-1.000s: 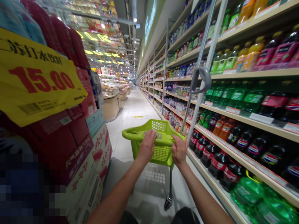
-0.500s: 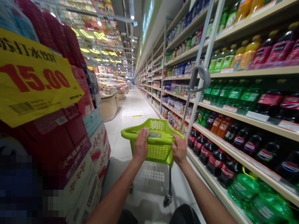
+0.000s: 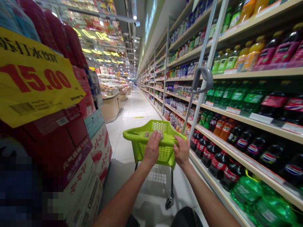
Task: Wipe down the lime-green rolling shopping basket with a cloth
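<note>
A lime-green plastic shopping cart [image 3: 142, 148] on wheels stands in the aisle just ahead of me. My left hand [image 3: 152, 148] is closed over the near rim of the cart, covering a small grey label there. My right hand [image 3: 181, 151] grips the rim's right corner, fingers curled. Both forearms reach forward from the bottom of the view. The cart's basket looks empty from here. A grey looped pull handle [image 3: 204, 77] on two metal rods rises from the cart toward the right shelves.
Shelves of soda bottles [image 3: 239, 138] line the right side, close to the cart. On the left, stacked red and white cartons [image 3: 78, 157] carry a yellow 15.00 price sign [image 3: 35, 78]. The white tiled aisle [image 3: 134, 110] runs on ahead, with display islands far left.
My left hand slid left along the rim, then back toward the middle. The cart and view have shifted only slightly.
</note>
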The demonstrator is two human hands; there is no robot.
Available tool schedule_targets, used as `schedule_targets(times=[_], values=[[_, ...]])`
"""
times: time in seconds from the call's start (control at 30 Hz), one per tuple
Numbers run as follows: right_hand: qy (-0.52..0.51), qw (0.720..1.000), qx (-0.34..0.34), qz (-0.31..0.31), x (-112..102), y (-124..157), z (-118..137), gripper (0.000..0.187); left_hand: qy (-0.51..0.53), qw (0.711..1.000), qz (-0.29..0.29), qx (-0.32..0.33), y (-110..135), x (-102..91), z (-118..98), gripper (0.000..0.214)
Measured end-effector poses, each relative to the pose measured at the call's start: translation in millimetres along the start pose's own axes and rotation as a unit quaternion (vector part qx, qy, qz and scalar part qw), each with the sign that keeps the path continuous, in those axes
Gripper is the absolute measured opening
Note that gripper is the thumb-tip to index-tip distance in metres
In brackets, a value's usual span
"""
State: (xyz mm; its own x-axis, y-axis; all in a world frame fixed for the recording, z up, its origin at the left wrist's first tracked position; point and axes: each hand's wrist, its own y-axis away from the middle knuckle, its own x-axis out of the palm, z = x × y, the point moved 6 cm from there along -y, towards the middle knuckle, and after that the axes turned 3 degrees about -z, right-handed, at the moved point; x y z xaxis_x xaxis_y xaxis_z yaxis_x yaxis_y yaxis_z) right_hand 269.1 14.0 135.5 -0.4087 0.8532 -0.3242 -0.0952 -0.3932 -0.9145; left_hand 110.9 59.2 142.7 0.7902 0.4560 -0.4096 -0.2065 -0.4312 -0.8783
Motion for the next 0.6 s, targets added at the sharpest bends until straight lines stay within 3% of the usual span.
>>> schedule_targets(times=[0.03, 0.1, 0.2, 0.27, 0.33, 0.47, 0.53, 0.6], values=[[0.001, 1.000, -0.006, 0.002, -1, 0, -1, 0.035, 0.008, 1.000, 0.013, 0.018, -1, 4.4, -6, 0.050], [0.000, 1.000, -0.014, 0.007, -2, 0, -4, 0.034, 0.009, 1.000, 0.008, 0.006, -3, -1.0, 3, 0.049], [-0.009, 1.000, -0.009, 0.007, -2, 0, -5, 0.035, -0.023, 0.993, -0.065, -0.098, -9, -25.9, 41, 0.049], [-0.011, 1.000, 0.001, 0.001, -1, 0, -2, 0.036, -0.036, 0.987, -0.087, -0.131, -10, -30.0, 49, 0.050], [-0.012, 1.000, 0.010, -0.006, 0, 0, 0, 0.037, -0.025, 0.994, -0.050, -0.091, -10, -14.7, 29, 0.051], [-0.022, 1.000, 0.007, -0.010, 0, 1, -3, 0.039, 0.018, 0.997, 0.052, 0.045, -1, 25.2, -31, 0.047], [-0.028, 1.000, 0.002, -0.011, -2, 2, -7, 0.040, 0.018, 0.997, 0.053, 0.059, -1, 24.5, -32, 0.046], [-0.035, 0.999, 0.002, -0.015, -4, 2, -9, 0.040, 0.001, 1.000, 0.019, 0.011, -5, 8.9, -9, 0.047]])
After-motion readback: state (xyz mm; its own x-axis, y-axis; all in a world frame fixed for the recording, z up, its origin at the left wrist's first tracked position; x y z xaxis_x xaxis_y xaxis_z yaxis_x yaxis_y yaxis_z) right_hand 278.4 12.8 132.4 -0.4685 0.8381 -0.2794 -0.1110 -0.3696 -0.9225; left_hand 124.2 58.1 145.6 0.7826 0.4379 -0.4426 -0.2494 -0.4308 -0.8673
